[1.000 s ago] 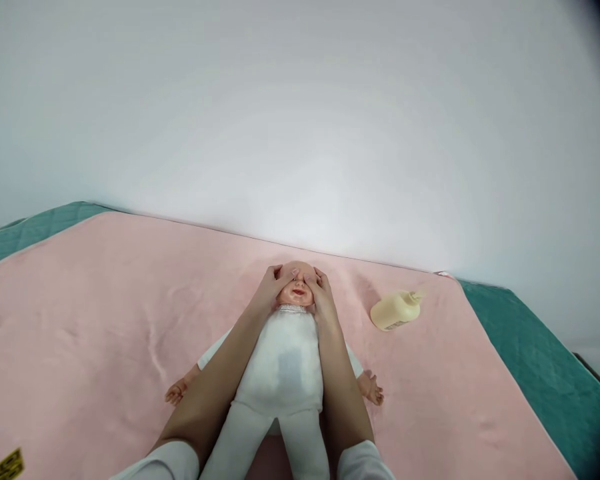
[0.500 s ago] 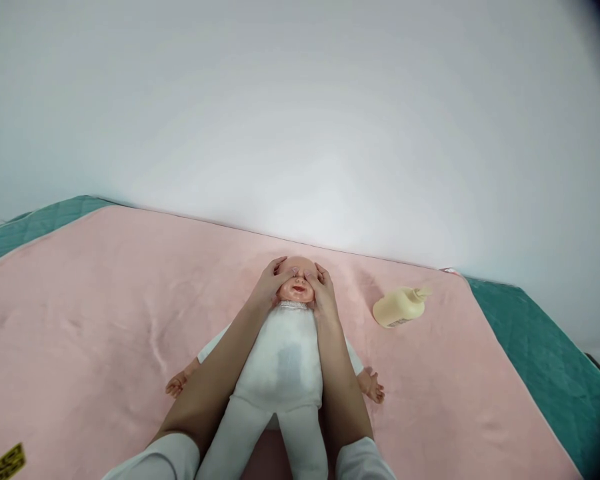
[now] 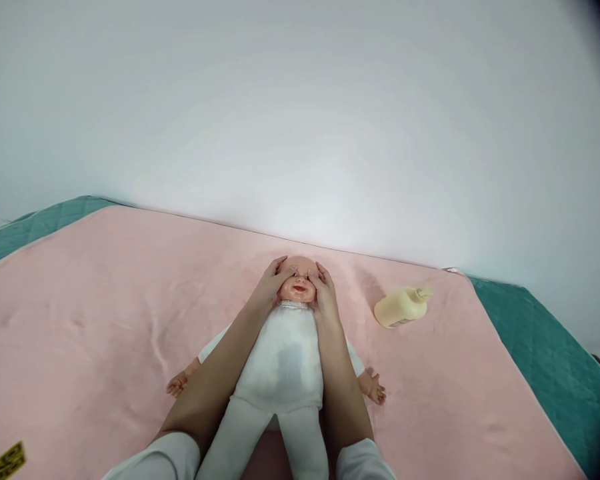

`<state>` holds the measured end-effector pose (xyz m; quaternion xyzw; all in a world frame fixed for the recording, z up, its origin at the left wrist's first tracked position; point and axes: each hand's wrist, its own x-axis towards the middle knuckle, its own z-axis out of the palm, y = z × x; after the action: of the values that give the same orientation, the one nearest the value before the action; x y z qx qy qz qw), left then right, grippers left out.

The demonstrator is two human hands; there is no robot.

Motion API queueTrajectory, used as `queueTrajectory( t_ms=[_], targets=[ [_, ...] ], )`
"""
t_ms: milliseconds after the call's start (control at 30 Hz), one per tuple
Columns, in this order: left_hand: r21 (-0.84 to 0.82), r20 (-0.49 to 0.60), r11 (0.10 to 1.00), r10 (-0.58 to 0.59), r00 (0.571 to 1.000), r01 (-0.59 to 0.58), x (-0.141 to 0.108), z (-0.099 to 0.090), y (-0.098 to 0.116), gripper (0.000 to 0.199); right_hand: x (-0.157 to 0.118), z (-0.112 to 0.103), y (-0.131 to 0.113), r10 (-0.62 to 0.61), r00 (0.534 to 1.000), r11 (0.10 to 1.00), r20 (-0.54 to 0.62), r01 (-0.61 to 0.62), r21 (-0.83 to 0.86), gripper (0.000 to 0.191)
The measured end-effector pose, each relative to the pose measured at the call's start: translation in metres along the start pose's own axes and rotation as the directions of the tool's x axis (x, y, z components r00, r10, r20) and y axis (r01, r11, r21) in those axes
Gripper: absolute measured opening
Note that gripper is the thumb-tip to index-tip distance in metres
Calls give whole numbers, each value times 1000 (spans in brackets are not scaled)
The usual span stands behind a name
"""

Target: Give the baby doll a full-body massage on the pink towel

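Observation:
A baby doll [image 3: 287, 353] with a white cloth body lies on its back, head away from me and arms spread out. My left hand [image 3: 270, 283] cups the left side of the doll's head, its thumb lying by the eye. On the other side my right hand [image 3: 325, 287] holds the head the same way, thumb beside the other eye. The doll's nose and red mouth show between my hands; its ears are hidden under them. My forearms run along both sides of the body, over the doll's arms.
A pale yellow pump bottle [image 3: 401, 307] stands right of the doll on a pink sheet [image 3: 105, 320]. Green quilted padding [image 3: 540, 353] shows at both sides. Behind rises a white wall [image 3: 300, 120]. A yellow-black patterned tag [image 3: 4, 461] lies at lower left.
Both thumbs have slid slightly outward from the middle of the doll's face, the right one more plainly. My hands still hold the head, and the doll and bottle stay in place.

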<state>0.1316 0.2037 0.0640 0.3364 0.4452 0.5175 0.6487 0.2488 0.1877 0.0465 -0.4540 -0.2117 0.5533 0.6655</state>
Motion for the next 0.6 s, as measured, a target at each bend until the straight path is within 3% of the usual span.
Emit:
queueTrajectory(
  t_ms=[600],
  targets=[
    [-166, -63, 983, -84, 994, 73, 1, 4, 3, 42, 8, -7, 1, 80, 997, 987, 11, -81, 137, 47]
  ],
)
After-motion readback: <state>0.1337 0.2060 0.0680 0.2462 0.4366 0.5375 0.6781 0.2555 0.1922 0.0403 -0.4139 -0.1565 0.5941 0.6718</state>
